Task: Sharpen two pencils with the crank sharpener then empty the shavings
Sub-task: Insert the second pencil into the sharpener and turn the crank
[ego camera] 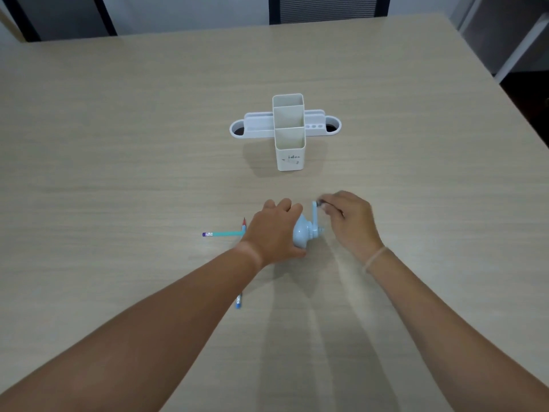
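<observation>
A light blue crank sharpener [303,233] stands on the table, and my left hand [274,233] is clamped over its body from the left. My right hand [349,218] pinches the knob of the crank handle [315,212], which points up. A teal pencil [224,234] with a purple eraser end sticks out to the left from under my left hand, seemingly in the sharpener. A second pencil lies on the table: its red sharpened tip [244,223] shows beyond my left wrist and its blue end [238,301] under my forearm.
A white desk organizer [289,132] with tall compartments and low side trays stands farther back at the table's middle. The table's right edge [505,84] runs diagonally at the upper right. A dark chair back [326,8] is beyond the far edge.
</observation>
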The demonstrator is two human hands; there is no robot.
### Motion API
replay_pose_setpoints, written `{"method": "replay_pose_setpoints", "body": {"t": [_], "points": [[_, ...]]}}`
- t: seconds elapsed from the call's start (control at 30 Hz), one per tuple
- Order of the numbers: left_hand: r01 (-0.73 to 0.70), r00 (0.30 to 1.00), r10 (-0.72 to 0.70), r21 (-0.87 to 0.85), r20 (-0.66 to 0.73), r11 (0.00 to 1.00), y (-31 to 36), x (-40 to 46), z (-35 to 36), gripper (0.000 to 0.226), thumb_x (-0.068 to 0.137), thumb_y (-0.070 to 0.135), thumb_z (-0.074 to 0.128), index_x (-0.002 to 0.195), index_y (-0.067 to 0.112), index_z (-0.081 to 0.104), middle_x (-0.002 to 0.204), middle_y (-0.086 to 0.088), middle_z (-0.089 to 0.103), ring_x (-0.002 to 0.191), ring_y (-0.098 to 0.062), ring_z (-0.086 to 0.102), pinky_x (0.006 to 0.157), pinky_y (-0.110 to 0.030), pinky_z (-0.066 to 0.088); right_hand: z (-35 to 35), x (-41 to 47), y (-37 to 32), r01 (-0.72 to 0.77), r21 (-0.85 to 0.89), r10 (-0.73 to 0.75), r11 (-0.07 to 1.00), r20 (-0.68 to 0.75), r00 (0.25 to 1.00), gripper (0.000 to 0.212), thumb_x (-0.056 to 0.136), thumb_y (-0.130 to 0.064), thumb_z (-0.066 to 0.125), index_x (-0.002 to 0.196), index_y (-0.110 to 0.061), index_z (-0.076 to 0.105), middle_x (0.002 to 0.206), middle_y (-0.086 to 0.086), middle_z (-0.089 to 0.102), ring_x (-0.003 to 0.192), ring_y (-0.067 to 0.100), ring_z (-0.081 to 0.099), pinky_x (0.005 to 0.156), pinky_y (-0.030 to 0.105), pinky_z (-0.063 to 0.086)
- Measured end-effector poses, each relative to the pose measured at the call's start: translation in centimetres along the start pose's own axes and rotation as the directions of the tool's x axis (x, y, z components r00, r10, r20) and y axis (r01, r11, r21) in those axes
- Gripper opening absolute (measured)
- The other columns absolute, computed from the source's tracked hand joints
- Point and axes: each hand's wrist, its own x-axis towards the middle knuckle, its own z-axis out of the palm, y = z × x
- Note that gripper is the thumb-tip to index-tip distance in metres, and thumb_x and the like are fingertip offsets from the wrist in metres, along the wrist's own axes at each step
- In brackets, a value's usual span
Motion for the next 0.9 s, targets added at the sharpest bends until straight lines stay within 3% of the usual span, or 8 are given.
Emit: {"method": "replay_pose_setpoints", "body": {"t": [0.1,0.23,0.37,0.47,0.53,0.67,0.77,0.9], "points": [[-0.001,1.0,0.001,-0.002,0.005,1.0,-0.1,0.0,0.0,0.066,0.065,0.044,0.075,0.116,0.014,0.047,0.111,-0.004,0.051,0.1,-0.028,0.046,0.083,-0.042,0.049,1.9,-0.2,1.9,-0.14,-0.104,0.162,0.985,0.248,0.955,0.018,0.082,0.008,0.051,0.084,0.008,0.069,0.086,0.028,0.068,0.085,0.036,0.062,0.075,0.029,0.039],[0.001,1.0,-0.001,-0.006,0.0,1.0,-0.1,0.0,0.1,0.064,0.066,0.042,0.073,0.117,0.015,0.046,0.112,-0.004,0.051,0.101,-0.029,0.045,0.079,-0.039,0.048,-0.9,-5.1,1.5,-0.056,-0.029,0.063,0.998,0.403,0.913,0.017,0.081,-0.004,0.059,0.067,0.001,0.067,0.062,0.017,0.059,0.062,0.023,0.054,0.064,0.027,0.04],[0.006,1.0,-0.006,-0.001,-0.004,1.0,0.0,0.0,0.1,0.063,0.065,0.043,0.074,0.115,0.014,0.047,0.112,-0.005,0.051,0.102,-0.03,0.046,0.078,-0.039,0.048,-3.2,-1.9,-0.3,-0.075,0.231,0.018,0.97,0.239,0.971,0.014,0.08,0.005,0.063,0.087,-0.001,0.074,0.066,-0.004,0.062,0.065,-0.001,0.058,0.064,0.003,0.04],[-0.001,1.0,0.001,-0.003,0.011,1.0,-0.1,0.1,0.0,0.066,0.065,0.043,0.075,0.117,0.014,0.047,0.113,-0.006,0.052,0.101,-0.03,0.046,0.082,-0.042,0.049,-0.9,1.4,0.3,-0.138,0.194,0.108,0.971,0.158,0.981,0.015,0.082,0.004,0.061,0.091,0.001,0.072,0.081,0.011,0.069,0.075,0.009,0.06,0.078,0.016,0.046],[0.0,1.0,0.0,0.003,0.008,1.0,-0.1,0.1,0.0,0.066,0.064,0.043,0.075,0.116,0.013,0.047,0.112,-0.006,0.052,0.1,-0.03,0.046,0.083,-0.043,0.05,0.5,1.6,1.4,-0.216,0.077,0.189,0.973,0.265,0.946,0.014,0.082,0.003,0.059,0.087,0.003,0.072,0.085,0.014,0.07,0.077,0.014,0.058,0.074,0.021,0.046],[0.002,1.0,-0.002,-0.002,0.009,1.0,-0.1,0.0,0.1,0.065,0.065,0.041,0.074,0.117,0.013,0.046,0.113,-0.006,0.051,0.1,-0.029,0.046,0.083,-0.043,0.05,-0.4,-1.7,2.2,-0.209,-0.109,0.233,0.972,0.581,0.78,0.02,0.08,-0.004,0.061,0.061,0.001,0.067,0.061,0.01,0.062,0.048,-0.001,0.049,0.058,0.019,0.038],[0.002,1.0,-0.002,-0.005,0.002,1.0,-0.2,0.1,0.1,0.066,0.065,0.042,0.074,0.118,0.013,0.046,0.114,-0.006,0.051,0.101,-0.03,0.045,0.082,-0.041,0.05,-3.1,-2.5,1.3,-0.352,0.15,0.195,0.924,0.607,0.77,0.008,0.08,0.001,0.065,0.081,0.001,0.073,0.067,0.009,0.067,0.055,0.003,0.061,0.068,0.019,0.052],[0.004,1.0,-0.004,0.006,0.0,1.0,-0.2,0.2,0.2,0.066,0.065,0.043,0.075,0.117,0.014,0.047,0.113,-0.005,0.051,0.099,-0.028,0.045,0.081,-0.042,0.049,-3.3,0.4,0.1,-0.363,0.41,0.219,0.837,0.358,0.908,0.023,0.079,0.008,0.063,0.1,-0.002,0.068,0.06,-0.012,0.069,0.051,-0.009,0.061,0.057,0.002,0.049]]}}
